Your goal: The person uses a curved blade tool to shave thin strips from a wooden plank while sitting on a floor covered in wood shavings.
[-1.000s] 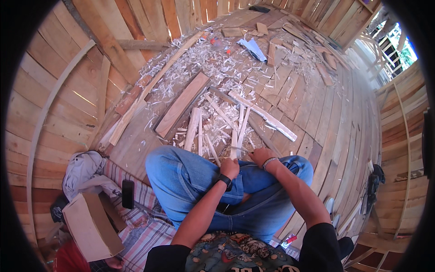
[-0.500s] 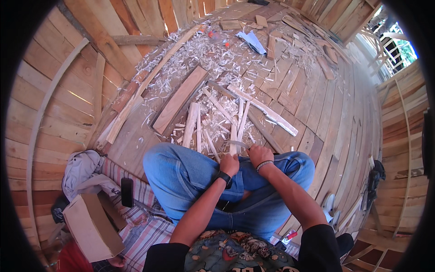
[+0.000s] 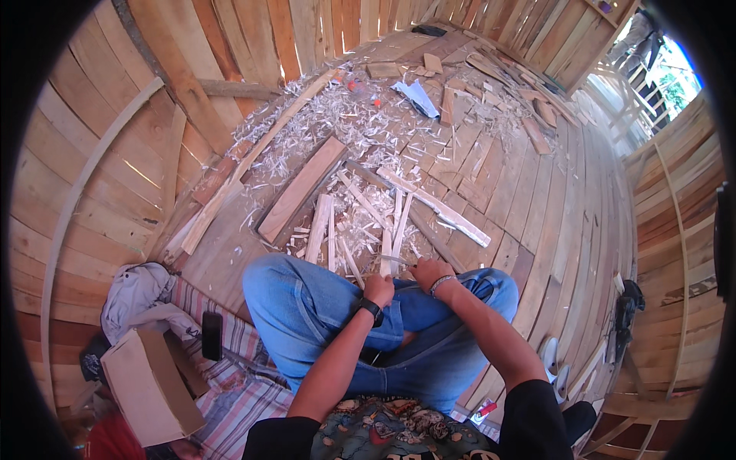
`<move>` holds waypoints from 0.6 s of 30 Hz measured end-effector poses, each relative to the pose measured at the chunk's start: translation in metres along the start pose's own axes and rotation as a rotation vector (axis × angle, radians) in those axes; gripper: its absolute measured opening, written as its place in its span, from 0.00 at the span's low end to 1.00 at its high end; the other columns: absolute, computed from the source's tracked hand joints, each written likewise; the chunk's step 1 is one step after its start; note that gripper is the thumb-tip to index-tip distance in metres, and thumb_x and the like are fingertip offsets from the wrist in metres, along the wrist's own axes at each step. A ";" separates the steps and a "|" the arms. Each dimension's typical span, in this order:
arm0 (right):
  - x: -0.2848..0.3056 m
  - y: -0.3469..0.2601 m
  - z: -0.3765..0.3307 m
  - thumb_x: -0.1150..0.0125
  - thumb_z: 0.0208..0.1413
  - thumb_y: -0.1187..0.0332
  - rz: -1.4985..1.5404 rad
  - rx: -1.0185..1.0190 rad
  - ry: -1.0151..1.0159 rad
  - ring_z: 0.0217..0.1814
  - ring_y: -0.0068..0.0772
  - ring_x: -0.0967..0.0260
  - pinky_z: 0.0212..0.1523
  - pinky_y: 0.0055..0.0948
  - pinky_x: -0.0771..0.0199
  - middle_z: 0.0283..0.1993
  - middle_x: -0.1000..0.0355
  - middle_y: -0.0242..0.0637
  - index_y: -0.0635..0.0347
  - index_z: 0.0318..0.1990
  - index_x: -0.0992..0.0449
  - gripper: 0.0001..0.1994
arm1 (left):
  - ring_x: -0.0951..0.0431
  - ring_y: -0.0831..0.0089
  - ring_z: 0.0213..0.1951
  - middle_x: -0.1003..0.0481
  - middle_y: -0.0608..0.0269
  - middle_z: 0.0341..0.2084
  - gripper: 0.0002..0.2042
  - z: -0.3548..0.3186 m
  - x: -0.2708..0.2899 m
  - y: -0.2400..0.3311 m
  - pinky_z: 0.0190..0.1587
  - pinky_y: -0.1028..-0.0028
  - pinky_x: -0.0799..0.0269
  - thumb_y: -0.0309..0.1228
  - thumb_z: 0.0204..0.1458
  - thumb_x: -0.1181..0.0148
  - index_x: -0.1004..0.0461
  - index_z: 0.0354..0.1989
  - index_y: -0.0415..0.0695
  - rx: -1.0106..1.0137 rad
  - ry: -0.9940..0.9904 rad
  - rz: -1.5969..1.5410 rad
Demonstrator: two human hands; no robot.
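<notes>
"Left hand (image 3: 378,290), in the head view: how is it posed?"

"Closed around the near end of a pale wood strip (image 3: 386,249), which is pointed away from the body. By the right hand (image 3: 431,273), also curled tight, a knife (image 3: 399,261) is gripped, its blade laid across the strip."

"Any writing?"

"Pale lettering (image 3: 484,455) on the shirt (image 3: 383,433) is cut off below."

"And around?"

"Shavings (image 3: 322,126) are scattered beyond the knees; a reddish plank (image 3: 303,189) is seen left of the strip."
</notes>
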State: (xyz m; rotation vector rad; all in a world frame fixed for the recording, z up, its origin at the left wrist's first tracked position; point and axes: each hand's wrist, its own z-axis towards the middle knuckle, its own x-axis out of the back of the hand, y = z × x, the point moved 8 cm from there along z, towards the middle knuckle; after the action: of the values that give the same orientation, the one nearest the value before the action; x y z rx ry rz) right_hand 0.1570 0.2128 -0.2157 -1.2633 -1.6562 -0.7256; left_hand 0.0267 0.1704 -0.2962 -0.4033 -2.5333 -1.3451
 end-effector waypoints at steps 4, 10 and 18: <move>-0.003 -0.002 -0.001 0.53 0.59 0.53 0.003 -0.079 0.034 0.41 0.47 0.25 0.40 0.43 0.26 0.35 0.24 0.47 0.61 0.39 0.29 0.18 | 0.28 0.65 0.10 0.30 0.53 0.10 0.21 -0.005 0.003 0.002 0.11 0.66 0.35 0.38 0.57 0.53 0.30 0.23 0.29 0.025 -0.020 -0.024; -0.021 0.002 0.005 0.52 0.58 0.53 -0.034 -0.117 0.105 0.35 0.46 0.24 0.35 0.42 0.25 0.31 0.24 0.46 0.60 0.37 0.30 0.17 | 0.25 0.59 0.12 0.30 0.46 0.08 0.22 -0.006 0.000 0.001 0.20 0.63 0.28 0.37 0.56 0.53 0.29 0.18 0.28 -0.027 0.022 -0.021; -0.025 0.001 0.003 0.50 0.57 0.57 0.024 -0.273 0.198 0.33 0.46 0.24 0.34 0.41 0.24 0.28 0.24 0.44 0.59 0.36 0.30 0.14 | 0.25 0.59 0.13 0.28 0.46 0.11 0.22 0.001 -0.002 -0.003 0.19 0.64 0.27 0.38 0.56 0.53 0.27 0.20 0.28 0.000 0.063 -0.032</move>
State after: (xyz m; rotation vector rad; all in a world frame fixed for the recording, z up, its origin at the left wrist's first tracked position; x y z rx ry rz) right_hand 0.1589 0.2055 -0.2401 -1.3487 -1.4137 -1.0544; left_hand 0.0277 0.1692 -0.3000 -0.3169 -2.4979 -1.3478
